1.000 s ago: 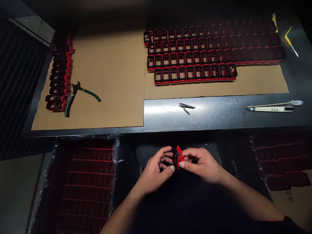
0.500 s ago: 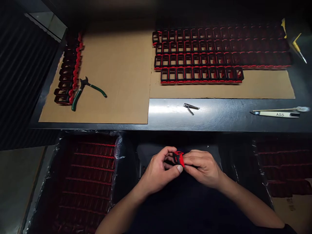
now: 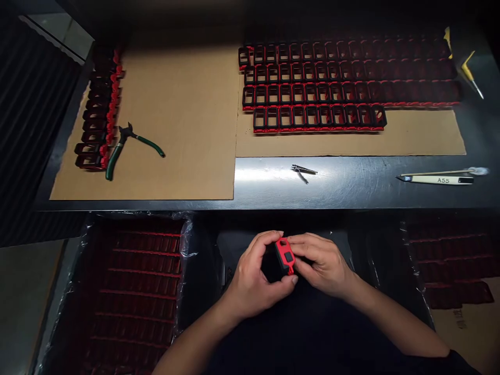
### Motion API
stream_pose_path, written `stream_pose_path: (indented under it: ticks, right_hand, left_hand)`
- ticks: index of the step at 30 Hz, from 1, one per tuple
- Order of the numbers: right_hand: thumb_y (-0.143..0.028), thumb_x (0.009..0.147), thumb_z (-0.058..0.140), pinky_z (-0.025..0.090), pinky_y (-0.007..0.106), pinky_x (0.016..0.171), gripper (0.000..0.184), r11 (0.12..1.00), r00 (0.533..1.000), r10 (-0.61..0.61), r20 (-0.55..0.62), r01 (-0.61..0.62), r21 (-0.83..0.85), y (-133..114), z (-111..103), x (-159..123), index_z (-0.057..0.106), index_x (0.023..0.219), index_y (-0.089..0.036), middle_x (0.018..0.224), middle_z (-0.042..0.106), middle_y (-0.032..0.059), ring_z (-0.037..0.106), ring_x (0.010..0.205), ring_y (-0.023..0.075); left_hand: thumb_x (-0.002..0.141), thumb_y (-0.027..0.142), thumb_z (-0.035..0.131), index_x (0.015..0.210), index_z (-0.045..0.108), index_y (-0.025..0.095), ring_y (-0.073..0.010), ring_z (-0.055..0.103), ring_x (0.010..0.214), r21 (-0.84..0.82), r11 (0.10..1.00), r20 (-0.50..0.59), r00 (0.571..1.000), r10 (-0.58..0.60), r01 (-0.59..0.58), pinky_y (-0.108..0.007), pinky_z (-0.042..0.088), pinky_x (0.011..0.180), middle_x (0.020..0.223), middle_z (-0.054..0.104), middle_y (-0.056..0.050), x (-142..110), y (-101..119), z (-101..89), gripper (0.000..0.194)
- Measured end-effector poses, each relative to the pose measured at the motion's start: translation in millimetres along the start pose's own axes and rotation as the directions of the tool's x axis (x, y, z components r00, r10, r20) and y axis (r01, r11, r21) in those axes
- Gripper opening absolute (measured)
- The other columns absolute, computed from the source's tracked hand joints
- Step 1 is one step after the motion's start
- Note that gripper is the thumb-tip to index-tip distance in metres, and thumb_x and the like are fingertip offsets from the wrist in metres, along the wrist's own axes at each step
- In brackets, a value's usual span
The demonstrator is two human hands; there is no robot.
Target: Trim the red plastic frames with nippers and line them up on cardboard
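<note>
Between both hands, in front of the bench edge, is a small red and black plastic frame. Its red face, with an opening at the top and a dark square lower down, is turned up toward me. My left hand grips its two ends, index finger at the top and thumb at the bottom. My right hand pinches its right side with fingers and thumb. Rows of similar frames stand on the cardboard at the back right.
Green-handled cutting pliers lie on the left cardboard, beside a column of frames. Small nippers, a marked pen-like tool and a yellow-handled tool lie on the metal bench. Plastic-lined boxes of frames flank me.
The held frame has been turned so its red face now shows. My left thumb and index finger have spread to its two ends. The view has shifted slightly.
</note>
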State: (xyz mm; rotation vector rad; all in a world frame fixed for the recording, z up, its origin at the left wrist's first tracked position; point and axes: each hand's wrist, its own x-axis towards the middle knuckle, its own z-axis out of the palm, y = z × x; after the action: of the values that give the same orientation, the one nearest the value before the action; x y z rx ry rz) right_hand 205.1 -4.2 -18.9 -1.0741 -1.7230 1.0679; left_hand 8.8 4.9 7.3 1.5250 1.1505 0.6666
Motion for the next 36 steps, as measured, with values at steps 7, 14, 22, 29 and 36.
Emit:
stream_pose_path:
  ticks: [7,14,22,29,36]
  right_hand:
    - [-0.012,0.096,0.063,0.059,0.028,0.09,0.019,0.949,0.97,0.238,-0.049,-0.221,0.227,-8.0,-4.4,-0.1,0.074,0.109,-0.021,0.107,0.072,0.0044,0.07,0.1,0.017]
    - [-0.026,0.1,0.063,0.057,0.035,0.087,0.015,0.966,0.954,0.227,-0.198,-0.246,-0.077,9.6,-33.7,10.8,0.073,0.11,-0.021,0.105,0.072,0.0064,0.068,0.096,0.0212]
    - [-0.048,0.086,0.077,0.051,0.047,0.095,0.058,0.655,0.958,0.006,-0.288,-0.221,-0.723,60.4,-63.1,71.5,0.062,0.133,-0.017,0.123,0.064,0.0131,0.056,0.111,0.0339]
    - [-0.037,0.094,0.067,0.051,0.04,0.086,0.022,0.735,0.964,-0.031,-0.264,-0.157,-0.659,56.0,-67.8,78.5,0.075,0.105,-0.02,0.102,0.071,0.0072,0.063,0.095,0.0272]
    - [-0.015,0.094,0.068,0.055,0.03,0.072,0.027,0.97,0.995,-0.004,-0.097,-0.02,-0.244,-17.9,-61.7,7.1,0.07,0.119,-0.022,0.098,0.067,0.0051,0.065,0.086,0.0177]
  left_hand:
    - [0.077,0.011,0.071,0.14,0.042,0.024,-0.0249,0.059,0.128,0.136,0.972,-0.005,0.98,0.196,-0.194,-0.043,0.052,0.109,0.139,0.057,-0.013,1.5,-2.3,-1.4,0.071]
    - [0.079,0.01,0.067,0.15,0.034,0.026,-0.0274,0.059,0.127,0.193,0.966,0.007,0.985,0.174,-0.172,-0.047,0.053,0.108,0.141,0.054,-0.014,-0.5,-4.5,-1.6,0.08]
    - [0.08,0.011,0.065,0.151,0.036,0.028,-0.03,0.056,0.13,0.143,0.986,-0.111,0.988,0.106,-0.089,-0.053,0.05,0.112,0.144,0.046,-0.014,-4.7,-15.2,3.2,0.078]
    - [0.077,0.009,0.067,0.153,0.035,0.027,-0.0295,0.056,0.128,0.141,0.981,-0.137,0.979,0.149,-0.13,-0.051,0.051,0.111,0.141,0.046,-0.014,-6.5,-15.0,3.2,0.084]
    - [0.087,0.019,0.068,0.148,0.036,0.03,-0.0297,0.049,0.142,-0.333,0.938,-0.049,0.995,0.084,-0.096,-0.049,0.049,0.114,0.151,0.042,-0.014,-9.5,-20.4,4.2,0.069]
